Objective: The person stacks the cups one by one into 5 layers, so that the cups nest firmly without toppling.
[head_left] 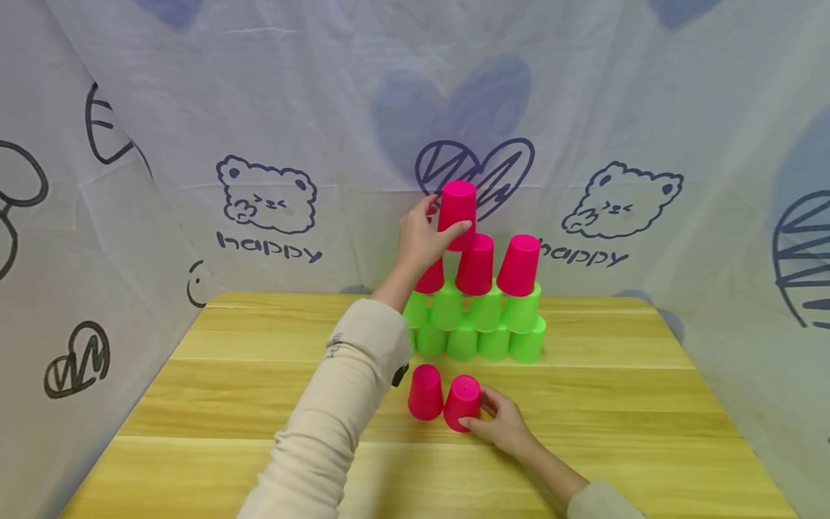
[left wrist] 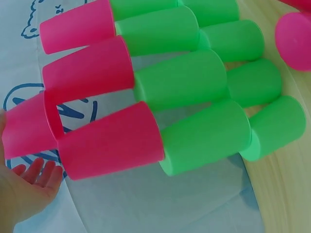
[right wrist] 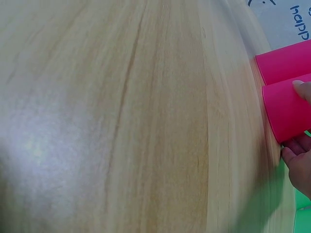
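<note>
My left hand (head_left: 424, 231) holds an upside-down pink cup (head_left: 458, 205) between thumb and fingers at the top of a cup pyramid. In the left wrist view, this pink cup (left wrist: 31, 125) meets the ends of the pink cups beneath it. Below it stands a row of three pink cups (head_left: 519, 265), the leftmost partly hidden by my left arm. Under them are two rows of upside-down green cups (head_left: 462, 341). Nearer me, my right hand (head_left: 506, 425) grips an upside-down pink cup (head_left: 463, 404) on the table. A second pink cup (head_left: 425, 393) stands just left of it.
The wood-grain table (head_left: 622, 404) carries everything. Behind and around it hangs a pale printed cloth (head_left: 363, 86) with bears and hearts. My left forearm (head_left: 337, 404) stretches forward past the left side of the pyramid.
</note>
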`<state>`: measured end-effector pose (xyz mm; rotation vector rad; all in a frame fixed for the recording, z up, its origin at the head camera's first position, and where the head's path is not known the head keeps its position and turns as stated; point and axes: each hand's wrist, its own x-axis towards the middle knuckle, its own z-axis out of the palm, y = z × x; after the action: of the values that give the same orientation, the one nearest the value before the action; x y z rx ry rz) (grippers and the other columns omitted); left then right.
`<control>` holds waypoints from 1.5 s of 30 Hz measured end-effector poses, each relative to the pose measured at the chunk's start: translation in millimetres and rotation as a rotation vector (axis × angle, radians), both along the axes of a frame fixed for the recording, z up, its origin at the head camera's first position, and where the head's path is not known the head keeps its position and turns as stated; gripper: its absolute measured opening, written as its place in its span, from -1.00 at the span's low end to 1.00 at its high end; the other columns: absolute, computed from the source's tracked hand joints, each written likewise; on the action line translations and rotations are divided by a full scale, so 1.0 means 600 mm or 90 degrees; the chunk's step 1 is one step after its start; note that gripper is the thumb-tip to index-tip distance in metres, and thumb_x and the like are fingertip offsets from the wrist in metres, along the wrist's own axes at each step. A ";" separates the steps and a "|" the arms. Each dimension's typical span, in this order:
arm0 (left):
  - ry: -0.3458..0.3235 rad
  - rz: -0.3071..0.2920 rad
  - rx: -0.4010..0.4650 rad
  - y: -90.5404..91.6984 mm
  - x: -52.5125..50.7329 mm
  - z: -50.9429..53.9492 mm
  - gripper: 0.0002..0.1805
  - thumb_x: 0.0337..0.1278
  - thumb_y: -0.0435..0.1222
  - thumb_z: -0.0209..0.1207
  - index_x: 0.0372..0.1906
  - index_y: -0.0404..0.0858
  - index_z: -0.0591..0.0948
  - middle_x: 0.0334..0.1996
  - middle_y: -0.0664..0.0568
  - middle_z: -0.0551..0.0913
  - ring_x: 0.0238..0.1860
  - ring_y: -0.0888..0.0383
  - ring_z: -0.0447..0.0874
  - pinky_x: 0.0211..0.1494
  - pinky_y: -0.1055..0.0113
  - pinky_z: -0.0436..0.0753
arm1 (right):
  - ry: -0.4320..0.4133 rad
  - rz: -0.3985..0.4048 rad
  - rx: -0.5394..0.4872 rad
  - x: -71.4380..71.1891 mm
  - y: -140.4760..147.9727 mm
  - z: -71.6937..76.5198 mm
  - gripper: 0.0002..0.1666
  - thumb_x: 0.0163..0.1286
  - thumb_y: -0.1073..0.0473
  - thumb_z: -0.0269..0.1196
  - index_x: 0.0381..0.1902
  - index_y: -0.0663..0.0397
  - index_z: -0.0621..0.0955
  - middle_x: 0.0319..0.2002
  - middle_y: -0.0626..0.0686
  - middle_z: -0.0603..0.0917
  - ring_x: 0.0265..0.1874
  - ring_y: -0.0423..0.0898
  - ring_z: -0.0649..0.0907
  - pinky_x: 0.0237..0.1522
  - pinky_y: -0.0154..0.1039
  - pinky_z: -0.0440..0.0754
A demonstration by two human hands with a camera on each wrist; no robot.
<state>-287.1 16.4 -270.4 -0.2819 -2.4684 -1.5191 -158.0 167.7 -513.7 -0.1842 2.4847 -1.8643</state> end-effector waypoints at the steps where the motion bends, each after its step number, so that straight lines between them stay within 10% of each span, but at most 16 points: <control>1: 0.000 -0.002 0.004 -0.004 0.000 -0.001 -0.25 0.04 -0.16 0.28 0.33 -0.29 0.27 0.19 -0.16 0.45 0.20 -0.07 0.40 0.13 0.19 0.57 | -0.003 -0.004 -0.003 0.000 -0.001 0.001 -0.37 -0.02 0.38 0.41 0.05 0.43 0.48 -0.02 0.33 0.60 0.07 0.20 0.55 0.19 -0.10 0.48; 30: -0.008 -0.019 -0.003 -0.115 0.024 -0.065 -0.26 0.02 -0.17 0.29 0.30 -0.34 0.31 0.22 -0.18 0.42 0.21 -0.10 0.39 0.25 0.11 0.47 | 0.040 -0.007 0.055 -0.021 0.036 0.071 -0.38 0.04 0.34 0.38 0.09 0.39 0.46 -0.02 0.33 0.60 0.05 0.21 0.57 0.13 -0.10 0.54; 45: -0.041 -0.025 0.020 -0.153 0.046 -0.145 -0.32 0.04 -0.17 0.27 0.25 -0.40 0.35 0.24 -0.21 0.41 0.20 -0.12 0.41 0.27 0.04 0.44 | 0.076 -0.006 0.072 -0.025 0.049 0.102 -0.40 0.07 0.36 0.36 0.08 0.46 0.45 -0.04 0.39 0.60 0.03 0.23 0.58 0.12 -0.07 0.55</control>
<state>-259.6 -75.6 -357.1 -0.2821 -2.5005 -1.6049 -173.0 196.9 -452.4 -0.2884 2.6643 -1.7603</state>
